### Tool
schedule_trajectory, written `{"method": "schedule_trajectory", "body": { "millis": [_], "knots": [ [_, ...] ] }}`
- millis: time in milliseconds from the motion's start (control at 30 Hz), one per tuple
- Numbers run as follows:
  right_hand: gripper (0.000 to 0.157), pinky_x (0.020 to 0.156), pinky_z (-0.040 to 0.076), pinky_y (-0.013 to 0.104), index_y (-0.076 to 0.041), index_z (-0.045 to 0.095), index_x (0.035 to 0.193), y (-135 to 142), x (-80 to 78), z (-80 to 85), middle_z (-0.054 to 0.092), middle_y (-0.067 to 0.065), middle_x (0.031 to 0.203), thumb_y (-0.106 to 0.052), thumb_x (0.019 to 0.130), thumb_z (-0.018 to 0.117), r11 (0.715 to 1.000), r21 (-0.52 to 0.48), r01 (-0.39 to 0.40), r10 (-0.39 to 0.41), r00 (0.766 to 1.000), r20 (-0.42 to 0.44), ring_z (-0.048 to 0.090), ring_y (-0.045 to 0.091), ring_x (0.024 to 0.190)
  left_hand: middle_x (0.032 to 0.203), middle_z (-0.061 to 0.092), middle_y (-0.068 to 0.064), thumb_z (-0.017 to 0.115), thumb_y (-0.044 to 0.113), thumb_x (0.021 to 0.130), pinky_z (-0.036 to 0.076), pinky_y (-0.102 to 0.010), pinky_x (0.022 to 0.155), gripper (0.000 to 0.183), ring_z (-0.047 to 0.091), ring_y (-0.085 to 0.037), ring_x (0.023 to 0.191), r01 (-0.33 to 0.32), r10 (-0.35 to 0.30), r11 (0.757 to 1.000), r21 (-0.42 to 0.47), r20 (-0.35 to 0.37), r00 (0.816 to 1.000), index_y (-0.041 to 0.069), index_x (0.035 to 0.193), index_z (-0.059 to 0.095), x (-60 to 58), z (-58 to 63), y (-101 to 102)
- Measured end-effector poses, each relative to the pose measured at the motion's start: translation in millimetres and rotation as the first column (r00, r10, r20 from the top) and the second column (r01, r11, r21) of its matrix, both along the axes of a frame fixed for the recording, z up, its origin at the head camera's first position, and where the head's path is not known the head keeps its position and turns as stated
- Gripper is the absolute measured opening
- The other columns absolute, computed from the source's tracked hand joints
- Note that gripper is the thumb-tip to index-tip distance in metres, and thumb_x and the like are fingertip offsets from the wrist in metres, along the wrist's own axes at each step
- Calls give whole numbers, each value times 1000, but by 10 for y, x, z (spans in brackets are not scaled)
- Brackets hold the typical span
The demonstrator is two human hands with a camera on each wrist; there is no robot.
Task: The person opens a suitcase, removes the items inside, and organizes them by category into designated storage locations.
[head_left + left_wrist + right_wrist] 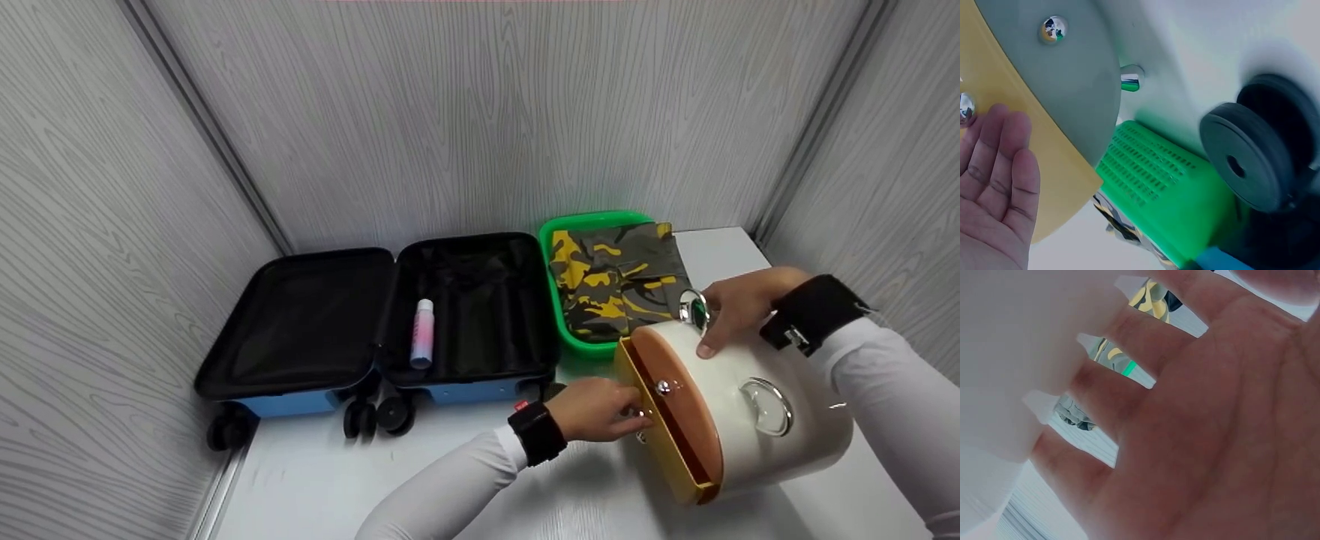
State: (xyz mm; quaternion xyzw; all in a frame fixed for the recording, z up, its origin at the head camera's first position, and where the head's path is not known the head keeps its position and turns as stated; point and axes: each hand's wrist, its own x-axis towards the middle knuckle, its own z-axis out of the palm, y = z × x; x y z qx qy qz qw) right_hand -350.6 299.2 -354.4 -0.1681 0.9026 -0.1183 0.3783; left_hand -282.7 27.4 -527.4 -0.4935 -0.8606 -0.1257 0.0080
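A cream drawer box (pixel 795 442) with a rounded body and silver-rimmed loops stands at the right, its drawer side facing left. Its yellow drawer (pixel 679 457) is pulled partway out below an orange front panel (pixel 694 412). My left hand (pixel 596 409) pinches the drawer's silver knob (pixel 965 109); the left wrist view shows fingertips against the yellow front, the thumb hidden. My right hand (pixel 742 304) rests on top of the box, fingers spread, beside a silver-rimmed loop (pixel 694 311). In the right wrist view, the palm covers most of the scene.
An open blue suitcase (pixel 292 405) with black lining lies at the left and centre. Inside its right half sits a pink-and-blue spray can (pixel 423 335). Behind the box stands a green basket (pixel 559 315) with folded camouflage cloth (pixel 611 277). Wood-grain walls enclose the white table.
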Motion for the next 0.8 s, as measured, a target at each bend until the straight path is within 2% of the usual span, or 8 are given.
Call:
{"method": "schedule_trajectory", "body": {
  "millis": [267, 500, 633, 800],
  "knots": [
    [54, 76, 61, 33, -3, 67, 112, -10, 14, -12, 77, 3, 95, -47, 89, 89, 1000, -9, 16, -16, 1000, 13, 72, 16, 87, 85, 71, 9, 65, 41, 109, 49, -22, 66, 24, 63, -4, 72, -2, 2, 999, 38, 17, 1000, 20, 104, 74, -7, -28, 188],
    [53, 78, 60, 32, -3, 68, 115, -5, 6, -6, 77, 3, 98, -45, 89, 89, 999, -36, 24, -23, 999, 29, 73, 15, 89, 94, 78, 10, 62, 45, 110, 48, -19, 67, 27, 65, -2, 76, -20, 16, 998, 63, 57, 998, 20, 108, 73, -9, -112, 180],
    [56, 80, 60, 32, -2, 66, 120, 12, 18, -10, 75, 5, 105, -45, 90, 88, 999, -47, 9, -8, 1000, 14, 73, 16, 94, 96, 78, 9, 63, 52, 109, 48, -20, 68, 33, 64, -1, 79, -18, 16, 999, 27, 87, 996, 21, 110, 73, -12, -222, 156],
    [55, 79, 60, 34, -5, 65, 122, 37, 83, -10, 74, 4, 105, -46, 92, 85, 998, -59, 21, -22, 1000, -18, 72, 16, 93, 80, 69, 10, 65, 49, 107, 43, -22, 61, 35, 60, -4, 70, -27, 29, 998, -59, 37, 999, 19, 93, 75, 6, -348, 147]
  ]
}}
